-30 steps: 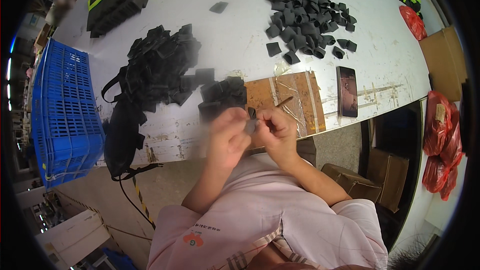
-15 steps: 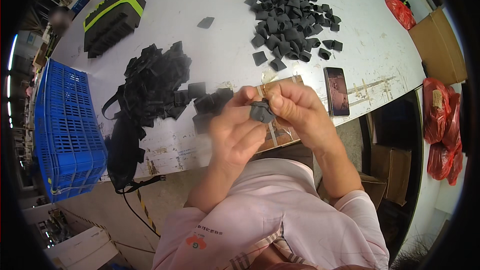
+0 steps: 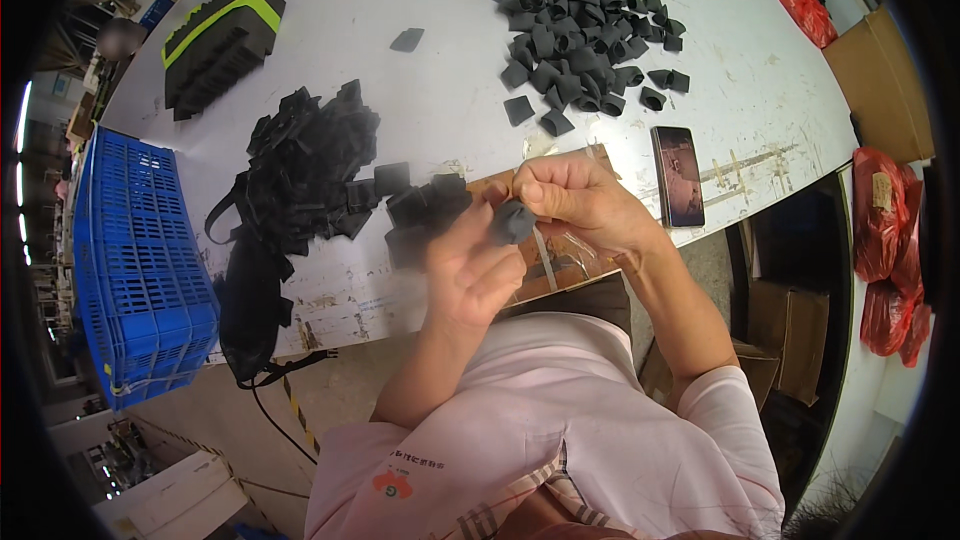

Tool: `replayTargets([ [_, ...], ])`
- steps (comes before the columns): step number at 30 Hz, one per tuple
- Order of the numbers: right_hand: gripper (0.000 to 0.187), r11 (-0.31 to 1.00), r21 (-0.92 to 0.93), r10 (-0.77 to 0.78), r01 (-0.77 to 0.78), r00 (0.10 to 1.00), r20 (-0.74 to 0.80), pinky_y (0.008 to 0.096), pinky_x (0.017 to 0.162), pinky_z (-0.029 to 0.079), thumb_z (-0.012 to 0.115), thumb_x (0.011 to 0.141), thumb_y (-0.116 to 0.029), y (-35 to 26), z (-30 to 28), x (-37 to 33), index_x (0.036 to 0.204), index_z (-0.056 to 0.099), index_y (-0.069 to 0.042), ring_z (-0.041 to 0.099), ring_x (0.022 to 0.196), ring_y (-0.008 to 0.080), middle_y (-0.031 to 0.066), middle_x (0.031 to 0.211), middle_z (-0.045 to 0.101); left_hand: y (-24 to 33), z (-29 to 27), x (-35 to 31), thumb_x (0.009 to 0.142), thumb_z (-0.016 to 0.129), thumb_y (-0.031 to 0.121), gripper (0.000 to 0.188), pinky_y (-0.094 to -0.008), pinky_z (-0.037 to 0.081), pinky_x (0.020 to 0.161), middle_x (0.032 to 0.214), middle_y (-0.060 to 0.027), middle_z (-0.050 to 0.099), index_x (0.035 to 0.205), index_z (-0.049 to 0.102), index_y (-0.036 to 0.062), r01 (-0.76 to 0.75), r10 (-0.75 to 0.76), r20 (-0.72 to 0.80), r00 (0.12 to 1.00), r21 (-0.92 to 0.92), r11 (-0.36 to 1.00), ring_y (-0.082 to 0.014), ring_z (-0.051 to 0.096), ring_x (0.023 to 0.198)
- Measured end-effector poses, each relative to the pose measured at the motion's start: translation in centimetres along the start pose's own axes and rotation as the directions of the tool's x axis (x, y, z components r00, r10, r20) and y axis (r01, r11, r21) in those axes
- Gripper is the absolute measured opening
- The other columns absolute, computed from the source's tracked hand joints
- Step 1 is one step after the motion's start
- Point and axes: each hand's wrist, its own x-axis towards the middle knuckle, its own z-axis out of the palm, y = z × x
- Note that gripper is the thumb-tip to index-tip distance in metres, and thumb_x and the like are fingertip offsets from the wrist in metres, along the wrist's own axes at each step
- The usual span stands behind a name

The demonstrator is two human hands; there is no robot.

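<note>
Over the table's front edge, my two hands meet around a small dark grey fabric tube [image 3: 513,223]. My left hand [image 3: 472,265] grips it from the left, thumb and fingers closed on it. The thumb and forefinger of my right hand [image 3: 580,198] pinch its upper edge. A brown wooden board [image 3: 540,270] lies under the hands. Left of my left hand are several flat black fabric pieces [image 3: 425,205]. Farther off is a heap of similar short grey tubes [image 3: 570,40], one of them lying alone [image 3: 406,40].
A big black pile of fabric pieces [image 3: 310,165] lies left on the white table [image 3: 430,105]. Behind it stands a dark stack with a yellow-green band [image 3: 222,45]. A blue crate [image 3: 145,260] is at the left edge, a phone [image 3: 679,178] at the right, cardboard [image 3: 880,85] and red bags [image 3: 880,250] beyond.
The small tube has turned in my fingers and looks rounder now. My right hand has shifted slightly left and up. The whole view has moved a little.
</note>
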Motion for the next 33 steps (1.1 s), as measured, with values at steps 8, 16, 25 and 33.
replayTargets([
  [8,0.028,0.998,-0.045,-0.028,0.033,0.993,0.119,0.0175,0.046,0.025,0.057,0.084,-0.03,0.3,-1.3,0.2,0.07,0.054,-0.007,0.031,0.052,0.0036,-0.0079,0.058,0.039,-0.8,0.9,-0.2,0.08,0.053,0.002,0.032,-0.0174,0.024,0.033,0.077,-0.0055,0.052,0.11,0.041,0.0018,-0.192,0.252,-0.004,0.968,0.635,0.748,-0.004,0.032,0.037],
  [16,0.029,0.998,-0.052,-0.031,0.041,0.984,0.178,0.0183,0.047,0.026,0.058,0.083,-0.03,-0.9,-0.2,-0.1,0.068,0.054,-0.006,0.033,0.053,0.0039,-0.0063,0.058,0.041,-0.8,1.2,-0.2,0.077,0.052,0.003,0.036,-0.0187,0.024,0.033,0.078,-0.0062,0.053,0.111,0.041,0.0018,-0.175,0.122,0.134,0.983,0.522,0.835,-0.0063,0.031,0.035],
  [25,0.028,0.997,0.027,-0.079,0.076,0.991,0.112,0.0178,0.047,0.026,0.058,0.083,-0.031,-0.2,-0.5,0.6,0.068,0.054,-0.007,0.033,0.052,0.0037,-0.0064,0.058,0.041,-0.8,1.0,0.0,0.083,0.045,0.005,0.024,-0.0182,0.023,0.031,0.088,-0.0094,0.057,0.107,0.045,0.0008,-0.186,0.189,0.01,0.982,0.235,0.954,-0.0058,0.029,0.034],
  [33,0.03,0.996,-0.086,-0.012,0.028,0.984,0.18,0.0182,0.047,0.026,0.056,0.084,-0.033,0.7,-1.4,0.7,0.071,0.054,-0.007,0.033,0.053,0.0034,-0.0069,0.059,0.04,-0.4,-0.5,0.0,0.081,0.048,0.003,0.025,-0.0195,0.026,0.033,0.079,-0.0081,0.056,0.106,0.044,0.0005,-0.169,0.144,0.09,0.985,0.454,0.875,-0.0059,0.031,0.035],
])
